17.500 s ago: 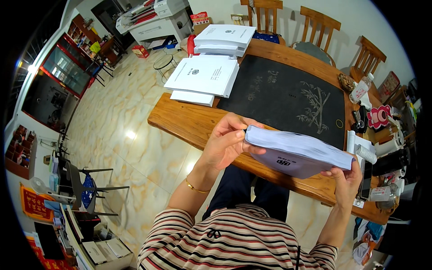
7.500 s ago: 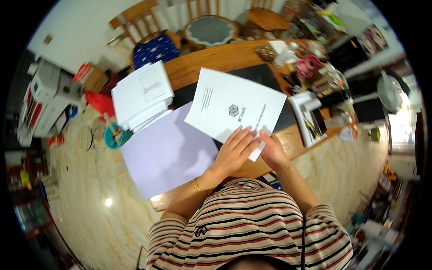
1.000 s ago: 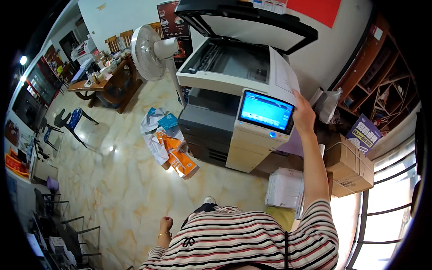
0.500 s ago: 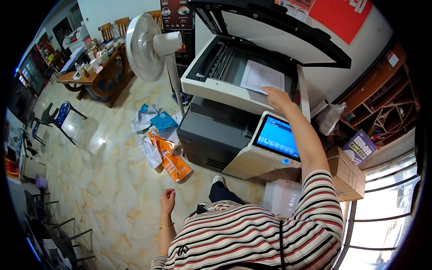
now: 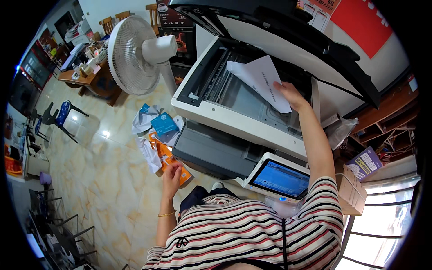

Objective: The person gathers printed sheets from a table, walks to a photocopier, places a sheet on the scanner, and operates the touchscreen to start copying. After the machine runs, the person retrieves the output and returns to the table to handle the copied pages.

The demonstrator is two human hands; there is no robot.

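Note:
My right hand [image 5: 290, 95] grips a white sheet of paper [image 5: 265, 81] by its right side. The sheet is tilted and bent above the scanner glass [image 5: 238, 94] of a large copier, with printed lines on the side I see. Above the glass, the copier's lid [image 5: 279, 42] stands raised. A lit touch screen [image 5: 281, 178] sits at the copier's front, beneath my right forearm. My left hand [image 5: 172, 177] hangs at lower left with its fingers curled together and nothing visible in them. Behind it on the floor lies an orange package [image 5: 163, 152].
A white standing fan [image 5: 137, 54] is left of the copier. Crumpled white paper [image 5: 146, 118] and a blue packet [image 5: 164, 124] lie on the floor. Right of the copier are a cardboard box [image 5: 351, 189] and a wooden shelf [image 5: 382, 118]. Farther left stands a chair [image 5: 65, 112].
My right hand has lifted the sheet from the glass, where it lay flat, and turned it at a slant. My left hand has moved up toward the orange package. The view has come closer to the copier.

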